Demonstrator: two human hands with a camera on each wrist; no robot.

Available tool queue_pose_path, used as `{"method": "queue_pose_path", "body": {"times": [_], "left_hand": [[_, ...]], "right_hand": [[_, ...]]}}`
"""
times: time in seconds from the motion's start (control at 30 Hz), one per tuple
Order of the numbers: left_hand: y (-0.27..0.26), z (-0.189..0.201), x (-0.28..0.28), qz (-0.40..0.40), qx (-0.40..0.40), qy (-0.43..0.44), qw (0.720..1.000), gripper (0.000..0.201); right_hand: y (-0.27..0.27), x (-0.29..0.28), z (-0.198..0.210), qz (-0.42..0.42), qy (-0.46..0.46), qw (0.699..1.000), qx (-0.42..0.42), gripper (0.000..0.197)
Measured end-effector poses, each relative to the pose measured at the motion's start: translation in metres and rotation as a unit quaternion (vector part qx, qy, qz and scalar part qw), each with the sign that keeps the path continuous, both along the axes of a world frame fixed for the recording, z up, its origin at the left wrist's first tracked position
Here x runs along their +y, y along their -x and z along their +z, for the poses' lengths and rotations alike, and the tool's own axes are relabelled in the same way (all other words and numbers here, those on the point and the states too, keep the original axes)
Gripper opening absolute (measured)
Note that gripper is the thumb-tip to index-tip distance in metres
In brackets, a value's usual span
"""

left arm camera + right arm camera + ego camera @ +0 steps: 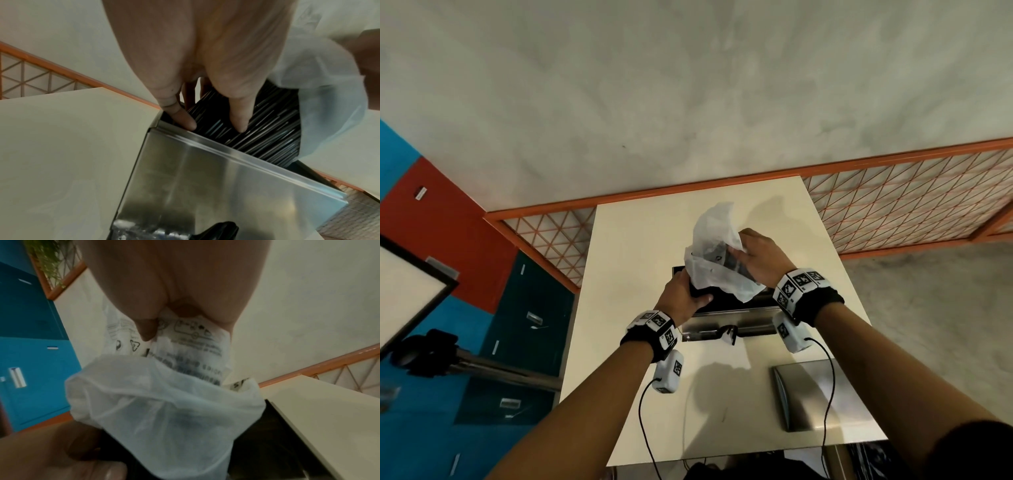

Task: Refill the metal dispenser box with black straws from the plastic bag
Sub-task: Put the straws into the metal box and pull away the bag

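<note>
The metal dispenser box [722, 322] stands open-topped in the middle of the cream table [640, 240]. A bundle of black straws [257, 129] lies along its opening, partly still inside the white plastic bag [715, 240]. My left hand [695, 294] grips the bare left end of the straws at the box's left rim, thumb and fingers pressed on them [216, 125]. My right hand [739, 246] pinches the printed bag [164, 402] above the box, thumb and fingers [164, 324] bunching the plastic. The far end of the bundle is hidden by the bag.
The box's metal lid [815, 394] lies flat at the table's near right. A black knob [727, 332] sticks out of the box front. An orange mesh railing [893, 205] runs behind the table. A tripod [448, 356] and blue lockers [524, 342] stand to the left.
</note>
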State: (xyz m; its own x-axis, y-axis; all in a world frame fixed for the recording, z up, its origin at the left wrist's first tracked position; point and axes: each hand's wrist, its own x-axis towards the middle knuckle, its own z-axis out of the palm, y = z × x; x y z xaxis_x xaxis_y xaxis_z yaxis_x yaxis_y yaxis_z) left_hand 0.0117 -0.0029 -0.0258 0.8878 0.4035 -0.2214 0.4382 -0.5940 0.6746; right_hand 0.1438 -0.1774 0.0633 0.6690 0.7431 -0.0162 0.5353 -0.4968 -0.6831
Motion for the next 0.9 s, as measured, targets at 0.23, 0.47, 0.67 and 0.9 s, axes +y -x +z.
{"method": "queue_pose_path", "body": {"times": [0.23,0.47,0.67,0.9], "left_hand": [[0.001,-0.002,0.002,-0.010,0.004,0.001,1.000,0.060],[0.002,-0.003,-0.003,-0.011,-0.010,0.017,1.000,0.076],[0.006,-0.002,0.002,-0.011,-0.013,0.036,0.999,0.088],[0.010,0.003,-0.001,-0.026,0.005,-0.015,1.000,0.070]], "right_hand": [[0.004,0.001,-0.009,0.017,0.036,0.998,0.037,0.037],[0.016,0.011,-0.016,0.059,0.082,0.995,0.011,0.066],[0.018,0.013,0.006,0.092,0.011,0.996,0.019,0.047],[0.011,0.003,0.029,-0.045,-0.064,0.994,0.075,0.027]]}}
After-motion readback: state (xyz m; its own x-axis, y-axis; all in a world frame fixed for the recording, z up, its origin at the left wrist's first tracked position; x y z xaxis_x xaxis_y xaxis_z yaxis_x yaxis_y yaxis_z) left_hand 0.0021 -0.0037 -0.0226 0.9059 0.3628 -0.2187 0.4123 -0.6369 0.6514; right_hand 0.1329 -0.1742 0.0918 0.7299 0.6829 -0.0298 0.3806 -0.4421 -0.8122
